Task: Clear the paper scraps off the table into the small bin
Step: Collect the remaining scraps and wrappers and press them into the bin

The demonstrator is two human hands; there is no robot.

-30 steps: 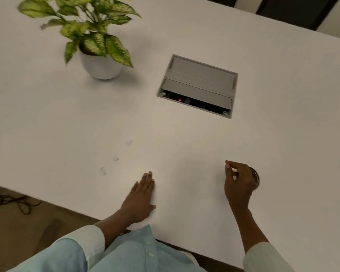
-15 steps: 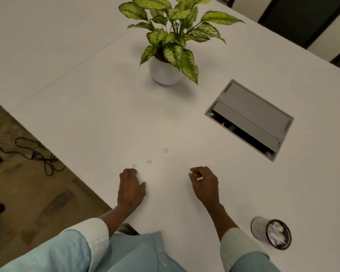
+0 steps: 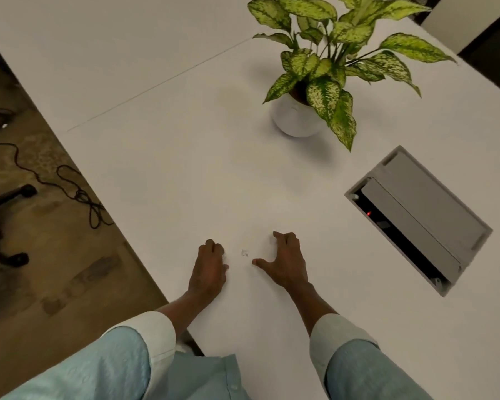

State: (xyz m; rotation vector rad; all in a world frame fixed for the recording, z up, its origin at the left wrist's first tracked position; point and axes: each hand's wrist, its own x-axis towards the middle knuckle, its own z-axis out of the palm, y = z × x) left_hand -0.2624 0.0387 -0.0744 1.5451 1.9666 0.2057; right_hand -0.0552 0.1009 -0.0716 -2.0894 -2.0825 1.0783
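Note:
One small white paper scrap [image 3: 244, 253] lies on the white table [image 3: 171, 168] between my two hands. My left hand [image 3: 210, 267] rests knuckles-up just left of it, fingers curled down onto the table; whatever is under the fingertips is hidden. My right hand [image 3: 285, 262] sits just right of the scrap with its thumb spread towards it and its fingers curled. A pale scrap [image 3: 272, 241] shows at the right index fingertip. The small bin is out of view.
A leafy plant in a white pot [image 3: 293, 121] stands at the far middle-right. A grey recessed power box [image 3: 416, 217] with its lid raised is set into the table on the right. The table's edge runs diagonally at left, above floor with cables [image 3: 78, 194] and a chair base [image 3: 9, 197].
The view swung left, and the bin dropped out of sight. My right hand left the bin and came to the scraps. My left fingers curled over the leftmost scrap.

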